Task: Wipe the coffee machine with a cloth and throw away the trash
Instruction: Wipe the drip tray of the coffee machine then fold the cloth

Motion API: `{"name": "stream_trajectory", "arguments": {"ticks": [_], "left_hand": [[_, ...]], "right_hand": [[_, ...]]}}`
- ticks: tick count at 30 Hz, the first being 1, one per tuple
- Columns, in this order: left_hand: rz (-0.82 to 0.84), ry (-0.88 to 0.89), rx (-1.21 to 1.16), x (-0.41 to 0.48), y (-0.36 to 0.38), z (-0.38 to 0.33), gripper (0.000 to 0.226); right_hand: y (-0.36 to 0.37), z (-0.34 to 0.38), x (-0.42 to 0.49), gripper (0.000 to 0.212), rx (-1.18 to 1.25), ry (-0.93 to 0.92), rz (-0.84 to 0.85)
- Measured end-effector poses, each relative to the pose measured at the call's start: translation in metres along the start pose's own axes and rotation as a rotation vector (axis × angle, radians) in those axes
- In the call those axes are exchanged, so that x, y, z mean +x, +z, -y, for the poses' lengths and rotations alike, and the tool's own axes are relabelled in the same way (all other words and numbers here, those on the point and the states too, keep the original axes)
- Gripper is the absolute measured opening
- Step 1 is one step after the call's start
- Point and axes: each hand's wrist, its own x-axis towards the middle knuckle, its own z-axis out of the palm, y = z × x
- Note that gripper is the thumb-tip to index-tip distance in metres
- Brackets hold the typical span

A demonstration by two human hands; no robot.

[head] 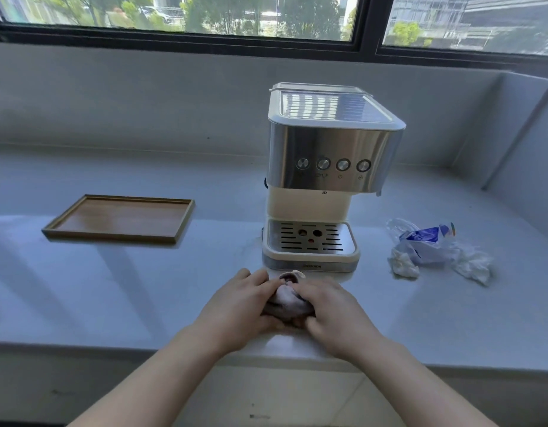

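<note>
A steel and cream coffee machine (325, 167) stands upright on the white counter (143, 288), its drip tray facing me. Just in front of its base, a bunched greyish cloth (286, 298) is held between both hands. My left hand (235, 306) grips its left side and my right hand (331, 312) closes over its right side. Only the cloth's top and middle show between the fingers. The trash (432, 251), a crumpled clear and blue wrapper with white tissue wads, lies on the counter to the right of the machine.
A shallow wooden tray (66, 224) lies on the counter to the left of the machine. A low wall and window run behind the counter, and a side wall (519, 134) closes the right end. The counter's front edge is under my wrists.
</note>
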Motion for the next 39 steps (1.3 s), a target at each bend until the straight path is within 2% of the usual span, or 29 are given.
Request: {"name": "stream_trajectory", "arguments": {"ticks": [2, 7, 10, 14, 22, 27, 39], "left_hand": [[-0.01, -0.013, -0.007, -0.007, -0.002, 0.002, 0.044], [0.035, -0.025, 0.021, -0.027, -0.012, 0.008, 0.029], [0.1, -0.035, 0.004, -0.037, -0.027, 0.009, 0.028], [0.119, -0.063, 0.024, -0.048, -0.053, 0.008, 0.03], [0.039, -0.209, 0.078, -0.08, -0.117, 0.01, 0.027], [0.022, -0.29, 0.114, -0.095, -0.142, 0.011, 0.027], [-0.084, -0.339, 0.182, -0.113, -0.196, -0.001, 0.023]], "right_hand": [[0.0, 0.005, 0.0, 0.032, 0.019, -0.047, 0.013], [-0.007, 0.026, 0.008, 0.014, 0.037, -0.057, 0.117], [-0.015, 0.039, 0.01, 0.019, 0.043, -0.035, 0.2], [-0.026, 0.056, 0.008, 0.025, 0.09, -0.039, 0.19], [-0.057, 0.119, 0.028, 0.028, 0.069, -0.176, 0.169], [-0.066, 0.146, 0.035, 0.024, 0.054, -0.189, 0.163], [-0.102, 0.186, 0.036, 0.029, 0.016, -0.235, 0.134]]}}
